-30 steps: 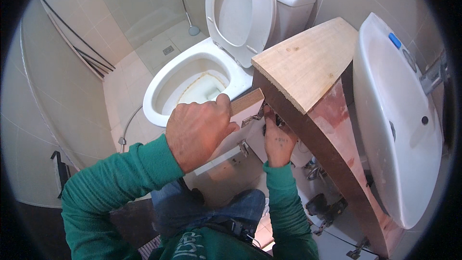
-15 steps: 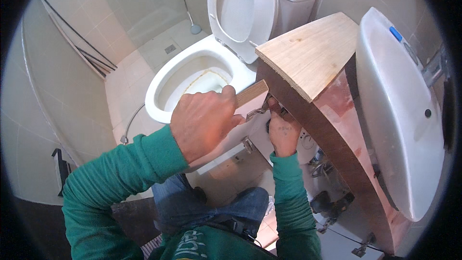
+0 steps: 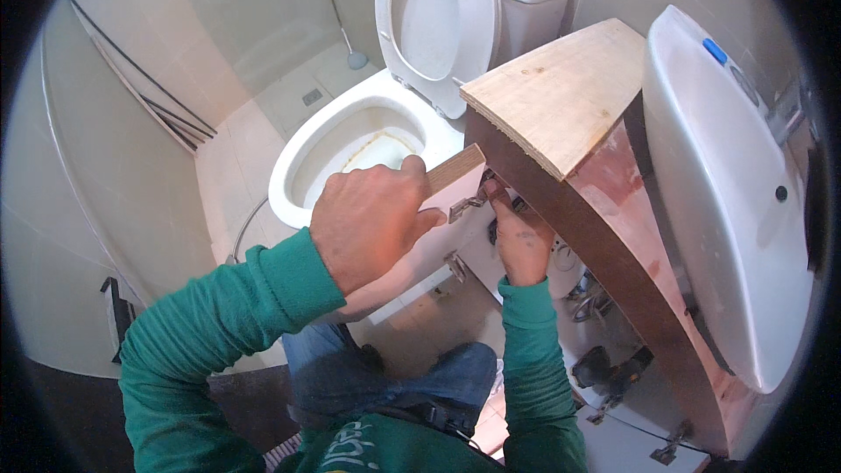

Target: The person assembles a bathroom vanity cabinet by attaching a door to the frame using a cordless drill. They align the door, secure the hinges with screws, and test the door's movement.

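The left hand (image 3: 368, 223) is closed over the upper edge of a door panel (image 3: 407, 276), its thumb lying toward the pale face. The panel, brown along its edge, stands at the centre of the scene, left of the curved brown cabinet frame (image 3: 604, 250). The right hand (image 3: 524, 245) reaches in at the frame's far end, its thumb bent up just beside the upper hinge (image 3: 469, 203); its fingers are partly hidden, so how far they open, and whether they hold anything, cannot be told. A lower hinge (image 3: 456, 267) shows on the panel nearer the wearer. An unpainted wooden board (image 3: 561, 96) caps the frame's far end, and a white sink (image 3: 727, 228) (a small blue object (image 3: 715, 51) lies on its far rim) stands to the right. The toilet (image 3: 442, 136), seat raised, occupies the far side, beyond the panel. At near right, a further hinge (image 3: 670, 445) is visible.
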The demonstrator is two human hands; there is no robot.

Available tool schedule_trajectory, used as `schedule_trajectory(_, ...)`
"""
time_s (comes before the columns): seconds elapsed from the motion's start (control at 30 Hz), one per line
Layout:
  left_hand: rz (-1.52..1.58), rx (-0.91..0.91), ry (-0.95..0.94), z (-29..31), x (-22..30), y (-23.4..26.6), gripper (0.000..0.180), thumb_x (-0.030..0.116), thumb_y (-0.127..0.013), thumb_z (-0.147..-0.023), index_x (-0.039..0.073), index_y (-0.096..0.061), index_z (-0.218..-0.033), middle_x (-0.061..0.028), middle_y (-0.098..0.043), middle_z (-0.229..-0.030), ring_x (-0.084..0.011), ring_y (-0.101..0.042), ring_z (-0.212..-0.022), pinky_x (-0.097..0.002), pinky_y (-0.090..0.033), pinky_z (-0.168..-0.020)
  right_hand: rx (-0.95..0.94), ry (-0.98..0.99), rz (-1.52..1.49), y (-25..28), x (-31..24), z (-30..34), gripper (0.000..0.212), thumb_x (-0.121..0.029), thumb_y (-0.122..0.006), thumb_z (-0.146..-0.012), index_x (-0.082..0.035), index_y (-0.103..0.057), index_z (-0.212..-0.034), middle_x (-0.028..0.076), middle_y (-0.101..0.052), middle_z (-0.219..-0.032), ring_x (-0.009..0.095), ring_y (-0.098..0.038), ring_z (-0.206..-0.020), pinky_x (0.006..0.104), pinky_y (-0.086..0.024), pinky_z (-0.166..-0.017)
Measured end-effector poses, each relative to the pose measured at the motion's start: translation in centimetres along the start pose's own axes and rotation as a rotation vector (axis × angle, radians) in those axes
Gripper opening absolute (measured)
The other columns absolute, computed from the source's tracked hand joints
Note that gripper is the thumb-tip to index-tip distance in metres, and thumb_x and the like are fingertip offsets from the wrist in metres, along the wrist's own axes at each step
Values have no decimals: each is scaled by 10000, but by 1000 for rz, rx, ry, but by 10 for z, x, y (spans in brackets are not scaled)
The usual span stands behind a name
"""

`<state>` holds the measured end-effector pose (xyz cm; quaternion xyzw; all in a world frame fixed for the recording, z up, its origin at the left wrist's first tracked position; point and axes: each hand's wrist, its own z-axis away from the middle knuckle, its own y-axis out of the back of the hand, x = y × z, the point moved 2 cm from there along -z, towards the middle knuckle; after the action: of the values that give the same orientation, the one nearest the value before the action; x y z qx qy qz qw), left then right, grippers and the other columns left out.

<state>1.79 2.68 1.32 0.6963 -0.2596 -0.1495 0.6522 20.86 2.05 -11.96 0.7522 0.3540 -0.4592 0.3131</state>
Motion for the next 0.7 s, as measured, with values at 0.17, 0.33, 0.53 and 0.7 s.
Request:
schedule_trajectory(0.17,-2,-22,60,-2,-3,-2,440,414,-755,-907,4,-599,-946,-193,-670,-696,-407,-698,-691,-506,-530,-642,-25,45,118,2,-7,-4,344,-296,-784,-919,-34,-740,-1138,143,-752,-1131,300,-688,-1044,426,-493,-943)
schedule_trajectory(0.33,17,11,33,-2,-8,-3,444,421,-758,-905,8,-603,-951,-192,-668,-703,-408,-696,-699,-510,-529,-654,42,80,86,-4,7,-2,336,-290,-776,-912,-25,-740,-1116,157,-748,-1094,324,-695,-985,433,-515,-888)
schedule_trajectory(0.53,31,27,29,0,-9,-5,416,390,-755,-910,6,-597,-941,-201,-667,-704,-414,-697,-712,-509,-533,-659,66,157,179,-9,28,-1,366,-272,-769,-906,2,-715,-1142,208,-723,-1148,355,-676,-1054,450,-498,-948)
schedule_trajectory(0.7,85,-12,26,-2,-9,-2,404,367,-748,-914,4,-578,-957,-217,-672,-717,-429,-702,-735,-521,-539,-656,107,42,-27,-15,32,1,222,-93,-771,-874,-7,-706,-1068,125,-720,-1074,238,-649,-1033,407,-483,-970)
